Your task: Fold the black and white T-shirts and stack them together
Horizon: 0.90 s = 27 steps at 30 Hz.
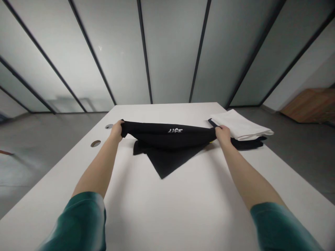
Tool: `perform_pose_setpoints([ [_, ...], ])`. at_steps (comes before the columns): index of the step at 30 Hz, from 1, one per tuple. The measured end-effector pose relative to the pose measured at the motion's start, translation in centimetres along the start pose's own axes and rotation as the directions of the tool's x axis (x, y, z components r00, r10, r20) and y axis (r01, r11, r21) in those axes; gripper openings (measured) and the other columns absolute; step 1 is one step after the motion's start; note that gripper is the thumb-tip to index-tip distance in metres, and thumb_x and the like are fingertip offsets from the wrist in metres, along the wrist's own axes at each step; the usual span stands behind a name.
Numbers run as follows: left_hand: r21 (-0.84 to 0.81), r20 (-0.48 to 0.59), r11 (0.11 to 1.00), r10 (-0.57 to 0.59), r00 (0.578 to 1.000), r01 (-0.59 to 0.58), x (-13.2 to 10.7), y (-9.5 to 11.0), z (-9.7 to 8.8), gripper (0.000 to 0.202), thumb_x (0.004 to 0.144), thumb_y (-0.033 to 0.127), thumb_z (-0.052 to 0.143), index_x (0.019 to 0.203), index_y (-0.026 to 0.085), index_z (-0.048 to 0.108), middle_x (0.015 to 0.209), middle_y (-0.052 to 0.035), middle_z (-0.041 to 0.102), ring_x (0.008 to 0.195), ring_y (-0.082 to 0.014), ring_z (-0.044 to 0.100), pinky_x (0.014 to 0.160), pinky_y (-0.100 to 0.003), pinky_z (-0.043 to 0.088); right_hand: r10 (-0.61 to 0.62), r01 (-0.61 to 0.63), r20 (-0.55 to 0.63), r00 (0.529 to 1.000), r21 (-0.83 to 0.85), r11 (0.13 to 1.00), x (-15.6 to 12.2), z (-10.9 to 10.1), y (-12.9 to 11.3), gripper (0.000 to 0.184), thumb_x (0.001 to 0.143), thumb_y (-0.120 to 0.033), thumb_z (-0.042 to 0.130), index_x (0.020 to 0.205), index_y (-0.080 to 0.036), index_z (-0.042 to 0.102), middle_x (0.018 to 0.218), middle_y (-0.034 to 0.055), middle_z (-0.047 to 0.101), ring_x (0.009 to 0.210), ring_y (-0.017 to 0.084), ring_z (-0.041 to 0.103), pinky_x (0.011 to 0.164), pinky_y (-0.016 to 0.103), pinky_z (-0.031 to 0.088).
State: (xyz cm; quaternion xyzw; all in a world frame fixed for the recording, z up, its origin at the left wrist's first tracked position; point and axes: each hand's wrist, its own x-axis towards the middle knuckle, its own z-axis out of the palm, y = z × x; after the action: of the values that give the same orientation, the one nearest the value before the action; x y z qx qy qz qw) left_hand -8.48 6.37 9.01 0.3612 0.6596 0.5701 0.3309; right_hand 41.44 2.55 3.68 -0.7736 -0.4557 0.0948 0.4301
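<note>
Black fabric [167,139] stretched in a taut band between the two hands above the white table [167,212], its lower part draping down to a pointed fold on the tabletop. The left hand [116,130] held one end, its fingers [120,122] closed firmly on the cloth. The right hand [222,135] held the opposite end, its fingers [218,128] curled over the edge in the same tight grip. An even outward pull from both sides seemed the best way to handle it, keeping the band free of sag and the white lettering [175,130] flat and readable. Just beyond the right hand, a folded white cloth [240,124] lay on a dark folded garment [248,143]. Two round holes [95,143] pierced the table near its left edge.
</note>
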Motion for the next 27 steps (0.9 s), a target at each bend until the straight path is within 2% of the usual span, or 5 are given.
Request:
perform_pose_setpoints([
  [5, 0.495, 0.105, 0.801, 0.33, 0.938, -0.337, -2.6, -2.8, 1.1, 0.029, 0.072, 0.023, 0.06, 0.1, 0.017, 0.06, 0.109, -0.0136, 0.066, 0.114, -0.0318, 0.058, 0.097, -0.046, 0.045, -0.377, 0.381, 0.079, 0.923, -0.33, 0.864, -2.6, 0.8, -2.7, 0.042, 0.081, -0.024, 0.053, 0.121, -0.012, 0.06, 0.122, 0.021, 0.06, 0.112, 0.035, 0.054, 0.096, 0.049, 0.041],
  [12, 0.466, 0.816, 0.184, 0.288, 0.5, -0.866, -9.2, -5.8, 6.1, 0.047, 0.091, 0.046, 0.05, 0.131, 0.021, 0.056, 0.138, -0.0117, 0.056, 0.129, -0.0288, 0.05, 0.109, -0.043, 0.037, -0.499, 0.721, 0.557, 0.664, -0.302, 0.623, -10.8, 4.8, -2.2, 0.051, 0.096, -0.047, 0.044, 0.137, -0.02, 0.056, 0.146, 0.0136, 0.05, 0.133, 0.033, 0.043, 0.107, 0.046, 0.034],
  [17, 0.438, 0.873, 0.206, 0.135, 0.468, -0.875, -10.7, -5.1, 5.8, 0.046, 0.097, 0.05, 0.036, 0.106, 0.019, 0.07, 0.109, -0.012, 0.069, 0.103, -0.0261, 0.064, 0.093, -0.037, 0.047, -0.456, 0.742, 0.624, 0.634, -0.326, 0.586, -11.0, 2.7, -2.9, 0.05, 0.102, -0.042, 0.031, 0.101, -0.019, 0.074, 0.109, 0.0129, 0.072, 0.107, 0.029, 0.062, 0.099, 0.044, 0.038],
  [22, 0.549, 0.811, 0.181, 0.122, 0.573, -0.816, -10.4, -3.3, 5.7, 0.048, 0.097, 0.047, 0.032, 0.111, 0.017, 0.067, 0.104, -0.0129, 0.071, 0.098, -0.0266, 0.066, 0.084, -0.036, 0.048, -0.432, 0.748, 0.675, 0.598, -0.275, 0.605, -9.0, 1.0, -5.0, 0.038, 0.097, -0.035, 0.04, 0.108, -0.016, 0.072, 0.102, 0.0129, 0.074, 0.099, 0.028, 0.066, 0.088, 0.037, 0.044],
  [27, 0.426, 0.905, 0.233, -0.112, 0.411, -0.874, -10.4, -3.8, 6.7, 0.049, 0.079, 0.061, 0.059, 0.098, 0.017, 0.069, 0.104, -0.0125, 0.071, 0.092, -0.0271, 0.066, 0.076, -0.033, 0.049, -0.298, 0.76, 0.837, 0.459, -0.196, 0.62, -8.9, 1.6, -6.0, 0.032, 0.08, -0.031, 0.062, 0.109, -0.018, 0.069, 0.111, 0.0119, 0.071, 0.098, 0.026, 0.065, 0.078, 0.031, 0.046],
])
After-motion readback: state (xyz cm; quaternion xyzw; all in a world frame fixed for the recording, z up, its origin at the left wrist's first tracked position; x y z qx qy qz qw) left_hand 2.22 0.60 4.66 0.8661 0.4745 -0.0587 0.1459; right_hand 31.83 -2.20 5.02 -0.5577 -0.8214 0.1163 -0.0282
